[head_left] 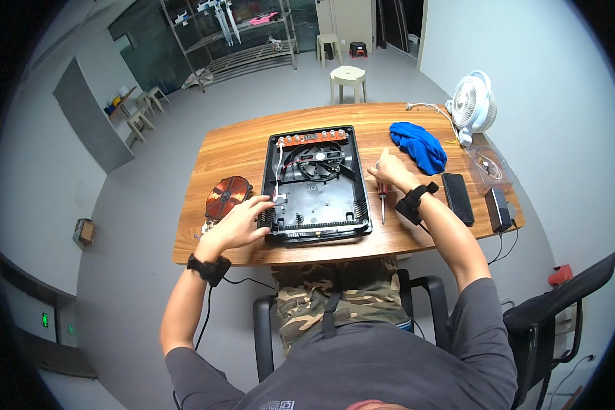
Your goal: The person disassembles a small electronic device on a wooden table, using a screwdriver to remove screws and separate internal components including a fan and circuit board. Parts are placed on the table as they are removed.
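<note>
An opened black induction cooker casing (321, 198) lies on the table in front of me. Inside are a round black cooling fan (320, 158), white wires, and an orange control board (311, 139) along its far edge. My left hand (238, 224), fingers apart, rests at the casing's near left corner, the fingertips over its rim. Just right of the casing, my right hand (391, 169) is closed around the handle of a screwdriver (383, 205), whose shaft points back toward me. A copper coil (227, 197) lies left of the casing.
A blue cloth (420, 147), a white fan (473, 104), a black phone-like slab (458, 198), a clear plastic bag (486, 168) and a black adapter box (499, 210) stand or lie on the wooden table's (236, 147) right side. Cables run from both wrist straps.
</note>
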A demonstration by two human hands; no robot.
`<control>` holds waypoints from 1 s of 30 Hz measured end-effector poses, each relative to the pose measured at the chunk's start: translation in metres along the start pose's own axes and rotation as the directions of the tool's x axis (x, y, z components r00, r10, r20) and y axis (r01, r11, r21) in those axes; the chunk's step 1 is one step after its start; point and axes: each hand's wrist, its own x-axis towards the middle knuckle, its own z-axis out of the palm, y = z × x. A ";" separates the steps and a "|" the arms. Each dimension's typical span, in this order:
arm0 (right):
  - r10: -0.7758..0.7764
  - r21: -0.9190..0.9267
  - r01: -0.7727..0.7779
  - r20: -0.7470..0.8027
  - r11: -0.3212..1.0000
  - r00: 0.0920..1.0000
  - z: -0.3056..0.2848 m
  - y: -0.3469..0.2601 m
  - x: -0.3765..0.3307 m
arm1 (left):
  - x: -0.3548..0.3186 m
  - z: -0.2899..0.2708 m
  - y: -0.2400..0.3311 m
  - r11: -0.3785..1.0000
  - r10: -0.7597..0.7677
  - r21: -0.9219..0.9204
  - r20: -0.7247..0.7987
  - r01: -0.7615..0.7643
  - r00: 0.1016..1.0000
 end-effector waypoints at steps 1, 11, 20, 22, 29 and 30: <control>-0.006 0.011 0.005 0.029 1.000 1.000 -0.004 -0.007 -0.005 | 0.003 0.003 0.003 1.000 0.013 0.001 -0.020 -0.013 1.000; 0.053 0.063 -0.053 -0.008 0.997 0.999 0.007 0.007 -0.023 | 0.015 0.027 0.028 0.994 0.094 0.064 -0.063 -0.090 0.994; 0.036 0.108 -0.046 0.093 0.993 0.995 0.011 -0.005 -0.042 | 0.012 0.056 0.056 0.973 0.216 0.093 -0.053 -0.211 0.975; 0.004 0.087 -0.010 0.076 0.996 0.997 0.016 0.004 -0.034 | 0.019 0.059 0.072 0.957 0.269 0.128 -0.053 -0.261 0.962; 0.023 0.355 -0.071 0.138 0.932 0.990 0.013 0.002 -0.045 | 0.022 0.089 0.110 0.874 0.361 0.360 -0.036 -0.325 0.932; 0.037 0.369 -0.091 0.151 0.925 0.988 0.013 0.001 -0.047 | 0.021 0.098 0.110 0.860 0.371 0.384 -0.019 -0.336 0.928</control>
